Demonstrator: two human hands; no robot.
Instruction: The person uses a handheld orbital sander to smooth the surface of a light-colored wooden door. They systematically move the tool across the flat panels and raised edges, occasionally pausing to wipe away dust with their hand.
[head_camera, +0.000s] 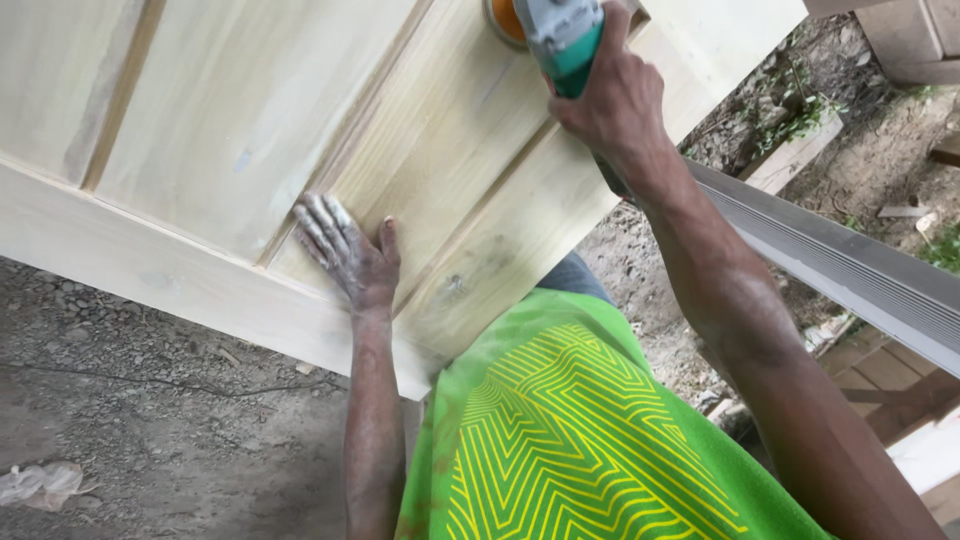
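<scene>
A pale, unfinished wooden panelled door (230, 130) lies flat in front of me. My left hand (345, 250), dusted white, rests palm-down with fingers spread on a raised panel near the door's front edge. My right hand (610, 100) grips a green and grey power sander (558, 35) at the top of the view. Its orange disc (503, 20) sits on the wood further along the door. The sander's upper part is cut off by the frame edge.
A grey ribbed metal rail (850, 265) runs diagonally past my right arm. Bare dirt and gravel ground (150, 400) lies below the door, with a crumpled plastic scrap (40, 485) at the lower left. Timber pieces (795, 155) and wooden planks (885, 370) lie at the right.
</scene>
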